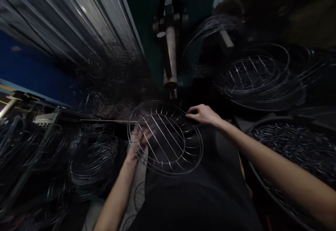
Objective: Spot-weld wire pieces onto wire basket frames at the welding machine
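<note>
Setting: a dim metalworking workshop. Around you, piles of round wire grilles (252, 73) lie stacked at right, more tangled wire hoops (91, 154) heaped at left. Ahead of you stands a press-like machine (170, 38) with a vertical rod. A corrugated metal sheet (78, 17) leans at upper left. A tub of small wire pieces (296, 143) sits beside your right arm.

No text, label, brand, number or sign can be read, a pale patch near the top of the dark machine head (170, 3) is seen but too blurred to be made out, faint marks below its spindle (171, 54) left undeciphered
</note>
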`<state>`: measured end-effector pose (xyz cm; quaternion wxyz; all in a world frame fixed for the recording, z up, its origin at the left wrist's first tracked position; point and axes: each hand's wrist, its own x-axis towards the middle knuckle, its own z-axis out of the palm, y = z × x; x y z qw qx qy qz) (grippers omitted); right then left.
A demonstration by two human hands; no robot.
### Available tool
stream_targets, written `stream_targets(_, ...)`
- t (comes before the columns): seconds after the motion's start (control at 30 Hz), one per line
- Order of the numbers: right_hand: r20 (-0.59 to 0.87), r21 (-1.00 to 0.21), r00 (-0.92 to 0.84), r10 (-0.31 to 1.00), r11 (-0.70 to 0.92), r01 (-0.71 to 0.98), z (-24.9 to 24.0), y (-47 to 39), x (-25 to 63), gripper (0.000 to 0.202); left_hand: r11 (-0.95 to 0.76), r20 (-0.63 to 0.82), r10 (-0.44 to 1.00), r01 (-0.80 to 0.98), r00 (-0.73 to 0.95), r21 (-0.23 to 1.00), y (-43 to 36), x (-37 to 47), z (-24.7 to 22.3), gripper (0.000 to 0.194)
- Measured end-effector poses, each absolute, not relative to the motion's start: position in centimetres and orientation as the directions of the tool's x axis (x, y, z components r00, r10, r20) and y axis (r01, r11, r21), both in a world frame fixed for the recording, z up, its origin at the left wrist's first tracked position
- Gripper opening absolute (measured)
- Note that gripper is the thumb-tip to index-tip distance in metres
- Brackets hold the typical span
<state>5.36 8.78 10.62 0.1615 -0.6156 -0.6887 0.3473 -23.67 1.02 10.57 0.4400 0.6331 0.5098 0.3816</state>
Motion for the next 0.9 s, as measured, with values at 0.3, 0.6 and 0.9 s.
stream_targets(0.3, -0.278, -0.588, -0.162, 0.947, -0.034, 0.808, 11.6, 9.1, 6.0, 0.024, 0.398, -0.368, 0.917, -0.363, 0.151, 0.843, 0.3, -22.0, 9.7, 0.041)
stream_targets(0.6, -0.383, -0.661, -0.190, 0.904, -0.124, 0.740, 14.5, 11.9, 6.5, 0.017, 0.395, -0.403, 0.907, -0.586, 0.125, 0.708, 4.2, -19.7, 14.7, 0.030)
stream_targets(0.9, -0.496, -0.802, -0.307, 0.812, -0.293, 0.521, 16.9, 15.5, 8.4, 0.011, 0.423, -0.354, 0.906, -0.546, 0.233, 0.723, 8.6, -18.1, 19.5, 0.029)
